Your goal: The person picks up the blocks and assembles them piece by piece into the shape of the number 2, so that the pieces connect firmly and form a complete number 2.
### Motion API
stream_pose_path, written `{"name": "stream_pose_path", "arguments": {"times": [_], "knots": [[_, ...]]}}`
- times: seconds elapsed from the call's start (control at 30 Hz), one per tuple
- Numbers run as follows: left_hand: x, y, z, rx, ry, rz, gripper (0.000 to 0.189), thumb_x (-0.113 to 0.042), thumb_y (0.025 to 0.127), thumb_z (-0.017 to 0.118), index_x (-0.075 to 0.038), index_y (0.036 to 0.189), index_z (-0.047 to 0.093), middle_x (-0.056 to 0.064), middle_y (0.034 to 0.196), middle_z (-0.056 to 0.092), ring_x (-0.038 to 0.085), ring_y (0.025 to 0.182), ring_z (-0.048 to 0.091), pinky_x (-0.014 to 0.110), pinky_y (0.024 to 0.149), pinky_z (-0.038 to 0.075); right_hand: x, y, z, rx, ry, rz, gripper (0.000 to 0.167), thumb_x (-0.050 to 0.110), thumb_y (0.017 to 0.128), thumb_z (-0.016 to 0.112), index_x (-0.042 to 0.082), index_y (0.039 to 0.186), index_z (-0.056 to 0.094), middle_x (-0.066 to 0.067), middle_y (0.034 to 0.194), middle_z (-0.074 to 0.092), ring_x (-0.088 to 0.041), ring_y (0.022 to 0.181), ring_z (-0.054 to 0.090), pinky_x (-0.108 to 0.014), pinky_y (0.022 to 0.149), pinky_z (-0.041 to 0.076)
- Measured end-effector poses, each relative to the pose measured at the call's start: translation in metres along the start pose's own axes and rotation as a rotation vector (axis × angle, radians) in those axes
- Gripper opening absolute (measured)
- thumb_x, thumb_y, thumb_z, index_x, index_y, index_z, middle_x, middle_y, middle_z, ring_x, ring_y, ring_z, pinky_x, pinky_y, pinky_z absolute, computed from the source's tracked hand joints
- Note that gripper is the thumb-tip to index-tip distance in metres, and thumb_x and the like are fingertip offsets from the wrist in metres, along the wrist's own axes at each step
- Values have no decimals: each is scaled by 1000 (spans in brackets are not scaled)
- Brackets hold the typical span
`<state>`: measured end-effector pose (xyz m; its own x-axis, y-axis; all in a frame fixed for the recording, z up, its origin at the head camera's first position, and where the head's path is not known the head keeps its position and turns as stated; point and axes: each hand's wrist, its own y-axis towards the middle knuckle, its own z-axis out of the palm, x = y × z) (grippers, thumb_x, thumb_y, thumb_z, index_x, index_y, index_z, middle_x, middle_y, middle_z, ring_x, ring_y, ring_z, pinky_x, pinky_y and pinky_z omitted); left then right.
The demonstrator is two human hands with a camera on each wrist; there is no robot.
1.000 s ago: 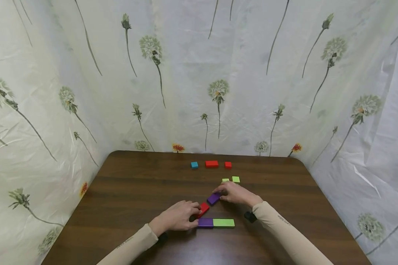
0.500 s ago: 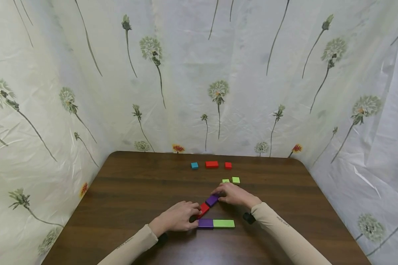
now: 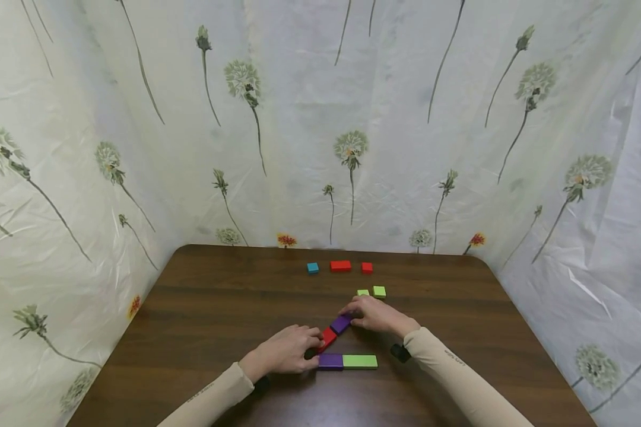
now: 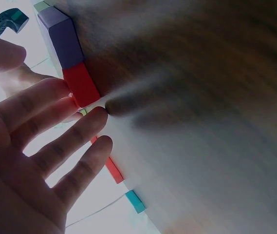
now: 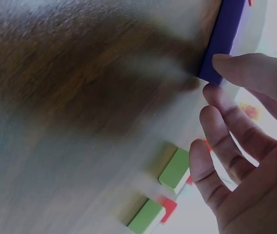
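The left hand, fingers spread, touches the red block at their tips while the right hand pinches the angled purple block between thumb and forefinger — light pressure should keep ends flush.

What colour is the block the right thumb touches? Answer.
Purple block, clearest in the head view.
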<state>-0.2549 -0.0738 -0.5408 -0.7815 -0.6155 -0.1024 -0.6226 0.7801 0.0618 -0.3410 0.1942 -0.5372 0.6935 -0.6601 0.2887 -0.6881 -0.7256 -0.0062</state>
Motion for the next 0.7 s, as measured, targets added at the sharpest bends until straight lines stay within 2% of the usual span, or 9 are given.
{"name": "stream_pose_path", "arguments": {"times": [0.2,0.7], "knots": [[-2,-1,0,4,-7,-17,39,-42,93,54,-19,119,68,-3,121,60,11,103,58,32,91,48,3,1,1,10,-13,-9,31,20,87,70,22,118,69,5,105,64,-10,93,56,-32,83,49],[0,0,1,0,-10,-11,38,-43,92,54,-19,119,68,-4,120,61,10,102,57,32,90,48,3,1,2,4,-1,-11,31,20,88,70,22,119,69,6,108,65,-10,96,56,-33,84,49]]}}
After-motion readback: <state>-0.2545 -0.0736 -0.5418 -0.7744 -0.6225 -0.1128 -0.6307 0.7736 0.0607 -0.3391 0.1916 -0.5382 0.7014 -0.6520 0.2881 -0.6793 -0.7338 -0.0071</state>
